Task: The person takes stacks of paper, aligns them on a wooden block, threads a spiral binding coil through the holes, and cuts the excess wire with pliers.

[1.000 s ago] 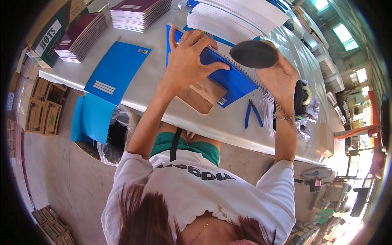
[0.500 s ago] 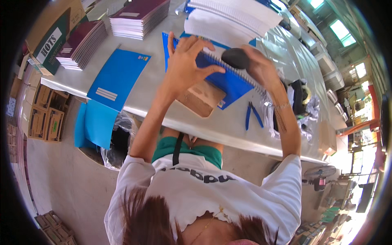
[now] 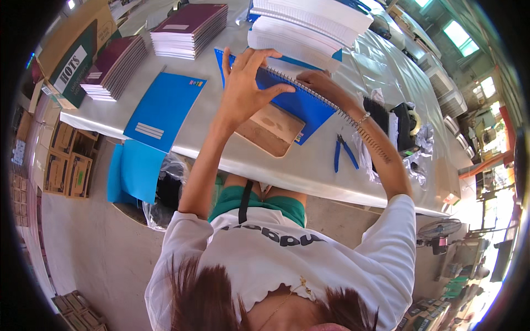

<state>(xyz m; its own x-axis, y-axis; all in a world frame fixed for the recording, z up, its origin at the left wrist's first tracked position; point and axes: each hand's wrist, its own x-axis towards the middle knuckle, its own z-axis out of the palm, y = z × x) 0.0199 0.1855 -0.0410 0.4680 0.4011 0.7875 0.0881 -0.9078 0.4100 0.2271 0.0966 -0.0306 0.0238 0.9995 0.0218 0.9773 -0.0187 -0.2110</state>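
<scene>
A blue notebook [image 3: 302,103] with a wire spiral binding lies tilted on a brown wooden board [image 3: 271,131] on the white table [image 3: 309,174]. My left hand [image 3: 245,88] presses on the notebook's cover, fingers spread and thumb toward the spiral edge. At the notebook's far right edge, my right hand [image 3: 320,83] pinches the spiral wire [image 3: 369,134]. The loose length of wire runs back along my right forearm.
Blue-handled pliers [image 3: 342,153] lie right of the board. A stack of white pages [image 3: 309,27] sits behind the notebook, with maroon notebook stacks [image 3: 190,26] at the far left. A loose blue cover [image 3: 165,107] lies left; cardboard boxes [image 3: 66,165] stand on the floor.
My right hand has come down and left onto the notebook's spiral edge. The dark rounded shape near it earlier is no longer seen. My left hand stays on the cover.
</scene>
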